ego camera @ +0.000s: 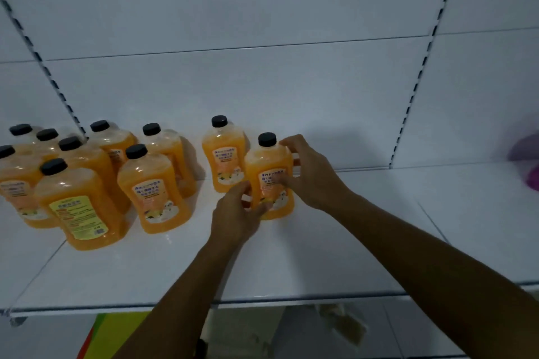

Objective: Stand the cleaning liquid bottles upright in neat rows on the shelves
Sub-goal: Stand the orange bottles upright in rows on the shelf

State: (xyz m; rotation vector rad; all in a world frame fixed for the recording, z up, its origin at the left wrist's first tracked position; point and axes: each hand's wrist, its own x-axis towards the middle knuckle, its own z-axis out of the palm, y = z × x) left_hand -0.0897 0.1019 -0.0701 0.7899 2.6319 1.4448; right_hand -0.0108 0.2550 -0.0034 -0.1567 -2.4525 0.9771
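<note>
Cleaning liquid bottles are the matter in hand, and one orange, black-capped bottle (269, 176) is held upright on the white shelf (291, 265), its long axis vertical and its printed label turned toward the camera. It is gripped from both sides: the left hand (237, 214) is curled round its lower left flank, and the right hand (309, 172) is wrapped over its right shoulder, with fingers laid across the label. Both hands are equally near, being in contact with it. Just behind and left of this bottle a second upright bottle (223, 154) is seen, near but apparently not touching it. Farther left of the held bottle a cluster of bottles (87, 178) is stood, well apart, loosely bunched rather than in straight lines. The coming move is judged to turn on the gap between the held bottle and that cluster, across which it would need to be slid leftward to close the row. The held bottle's base and much of its label are hidden by fingers; the leftmost bottles are cut off by the frame edge. Far right of the held bottle a purple object (525, 160) is blurred beyond naming.
</note>
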